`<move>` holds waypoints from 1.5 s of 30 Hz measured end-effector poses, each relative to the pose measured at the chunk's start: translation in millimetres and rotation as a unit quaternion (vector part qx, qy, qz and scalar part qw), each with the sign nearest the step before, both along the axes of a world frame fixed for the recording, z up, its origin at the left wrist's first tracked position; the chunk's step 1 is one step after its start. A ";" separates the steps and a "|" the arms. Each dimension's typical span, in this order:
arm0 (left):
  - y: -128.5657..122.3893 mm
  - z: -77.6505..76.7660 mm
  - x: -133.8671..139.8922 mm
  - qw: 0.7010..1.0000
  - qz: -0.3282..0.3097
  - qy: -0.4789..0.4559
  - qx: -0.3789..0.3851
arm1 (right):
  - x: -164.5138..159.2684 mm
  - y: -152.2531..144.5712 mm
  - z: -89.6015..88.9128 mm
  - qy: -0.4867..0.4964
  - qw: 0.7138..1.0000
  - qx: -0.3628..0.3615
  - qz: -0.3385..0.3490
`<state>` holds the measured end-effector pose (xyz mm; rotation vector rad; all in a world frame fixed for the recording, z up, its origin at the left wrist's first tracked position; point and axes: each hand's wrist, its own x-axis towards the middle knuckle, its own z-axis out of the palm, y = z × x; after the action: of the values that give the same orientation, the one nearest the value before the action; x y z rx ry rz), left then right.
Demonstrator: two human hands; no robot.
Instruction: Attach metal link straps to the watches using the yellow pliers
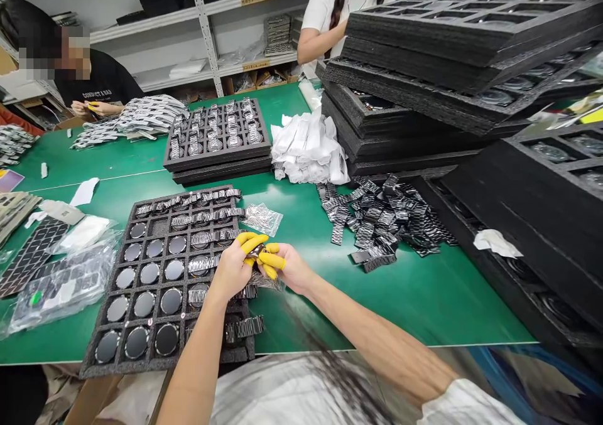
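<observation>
Green bench (424,299) carries a black foam tray (159,227); by its right edge, left hand (234,273) and right hand (296,268), yellow-sheathed fingers (273,260) curled, pinch 1 shiny metallic piece (257,251).

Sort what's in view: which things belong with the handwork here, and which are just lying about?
Probably in use:
small shiny piece, between left hand and right hand
foam tray with round pieces
pile of dark metal bands
small clear bag

Seemingly just lying about:
white paper scrap
crumpled white tissue
clear plastic packaging
</observation>
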<state>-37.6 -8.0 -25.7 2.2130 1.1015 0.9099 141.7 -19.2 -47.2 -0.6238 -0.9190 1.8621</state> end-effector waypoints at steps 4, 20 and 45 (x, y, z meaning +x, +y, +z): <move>-0.9 0.5 0.6 1.000 0.007 0.007 0.006 | -1.0 0.1 0.1 0.013 1.000 -0.012 -0.002; -1.1 2.8 1.3 0.998 0.023 0.049 0.010 | 0.6 2.6 -1.0 0.005 1.000 -0.013 -0.005; -7.3 9.7 8.8 1.000 -0.009 -0.020 -0.004 | -7.3 -4.9 8.4 0.030 0.995 -0.070 -0.070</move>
<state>-28.8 -15.3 -16.0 2.1854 1.0629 0.9352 134.4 -24.1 -38.9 -0.6957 -0.6930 1.8199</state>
